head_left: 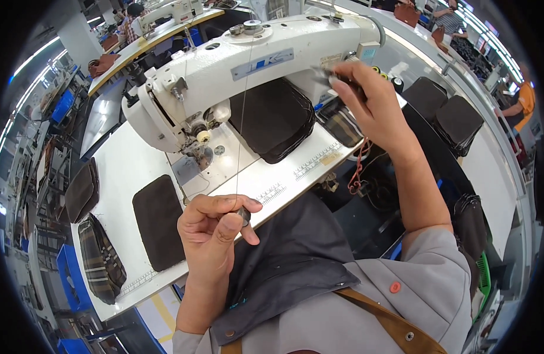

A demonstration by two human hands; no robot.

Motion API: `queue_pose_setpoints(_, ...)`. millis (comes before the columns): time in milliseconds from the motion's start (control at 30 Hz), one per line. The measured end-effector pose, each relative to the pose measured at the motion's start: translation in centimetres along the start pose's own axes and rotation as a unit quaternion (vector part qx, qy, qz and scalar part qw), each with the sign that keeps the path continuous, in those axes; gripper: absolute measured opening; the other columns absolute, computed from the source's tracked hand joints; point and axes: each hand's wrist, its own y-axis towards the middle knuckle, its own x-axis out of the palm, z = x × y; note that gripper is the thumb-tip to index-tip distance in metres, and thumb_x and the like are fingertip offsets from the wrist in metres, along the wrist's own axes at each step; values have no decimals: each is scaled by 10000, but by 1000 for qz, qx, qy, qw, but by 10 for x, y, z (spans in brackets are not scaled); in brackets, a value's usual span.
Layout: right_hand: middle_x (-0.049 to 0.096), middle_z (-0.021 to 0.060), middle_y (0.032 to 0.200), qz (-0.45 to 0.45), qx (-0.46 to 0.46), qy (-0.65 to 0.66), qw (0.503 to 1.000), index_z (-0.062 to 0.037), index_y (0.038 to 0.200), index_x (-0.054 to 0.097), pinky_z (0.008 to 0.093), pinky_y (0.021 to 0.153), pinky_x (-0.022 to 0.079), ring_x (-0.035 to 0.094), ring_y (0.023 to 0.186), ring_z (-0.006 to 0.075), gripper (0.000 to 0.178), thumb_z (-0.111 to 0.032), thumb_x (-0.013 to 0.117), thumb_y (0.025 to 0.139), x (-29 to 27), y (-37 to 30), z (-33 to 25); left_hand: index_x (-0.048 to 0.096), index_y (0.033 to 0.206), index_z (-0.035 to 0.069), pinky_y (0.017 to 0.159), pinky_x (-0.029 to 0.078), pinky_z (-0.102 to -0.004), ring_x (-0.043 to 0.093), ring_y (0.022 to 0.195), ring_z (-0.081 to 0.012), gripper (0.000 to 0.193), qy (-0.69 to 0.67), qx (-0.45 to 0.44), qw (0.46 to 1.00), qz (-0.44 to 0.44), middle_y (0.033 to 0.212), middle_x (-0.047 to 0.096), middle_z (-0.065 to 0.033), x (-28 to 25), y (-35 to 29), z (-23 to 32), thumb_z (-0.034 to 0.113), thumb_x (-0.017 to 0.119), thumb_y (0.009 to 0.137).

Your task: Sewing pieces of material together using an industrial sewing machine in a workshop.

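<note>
My left hand [208,230] is in front of the sewing machine, pinching a small round metal bobbin case [244,216] between thumb and fingers. A thin thread [242,127] runs from it up past the machine's arm. My right hand [372,106] is raised beside the right end of the white sewing machine [207,76]. It is closed around a small dark tool with a pointed grey tip, which looks like thread snips [323,75], somewhat blurred. Under the machine's arm lies a stack of dark brown rounded panels [275,121]. A single brown panel [158,223] lies left of my left hand.
Plaid pieces [101,259] and more brown panels [83,190] lie at the table's left. A folded plaid piece [344,124] sits right of the stack. Red cords [359,168] hang off the front edge. Brown stacks [458,121] stand at right. Other people work farther off.
</note>
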Motion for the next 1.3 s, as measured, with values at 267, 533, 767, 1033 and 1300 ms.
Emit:
queue_pose_setpoints(267,708,102,970,53,-138,-104,984,-73,1087,745,420,766,553,699,867,318,246,-282,699,966,33,92,13,644,1120,-13,555,596,-265,736,933,-258,225,4,30,999,43,1038,729,-227,7,1,24,133,729,971)
queue_pose_setpoints(533,732,143,1012,-7,-124,-138,983,-63,1168,741,392,792,557,709,896,303,296,-299,647,1017,46,113,21,639,1124,-16,541,593,-260,737,945,-271,232,-14,30,998,44,1047,731,-203,12,6,32,138,727,973)
queue_pose_setpoints(767,729,138,995,23,-150,-140,978,-66,1137,741,395,774,553,706,871,302,285,-306,648,1014,50,115,24,636,1103,-27,539,595,-261,735,974,-280,220,-1,16,999,40,1014,728,-222,18,4,24,111,735,965)
queue_pose_setpoints(1033,740,70,976,60,-140,-139,978,-113,1053,749,408,750,558,709,889,311,246,-333,658,991,43,95,32,672,1043,-50,665,589,-285,723,723,-183,110,131,-25,990,39,1011,736,-244,-12,-11,9,10,710,958)
queue_pose_setpoints(1300,709,89,912,30,-82,15,996,-14,1143,713,305,708,543,683,780,167,272,-227,722,974,16,65,13,751,956,-7,660,574,-266,729,763,-148,68,265,-150,947,-103,992,780,-131,-16,-25,26,-26,746,891)
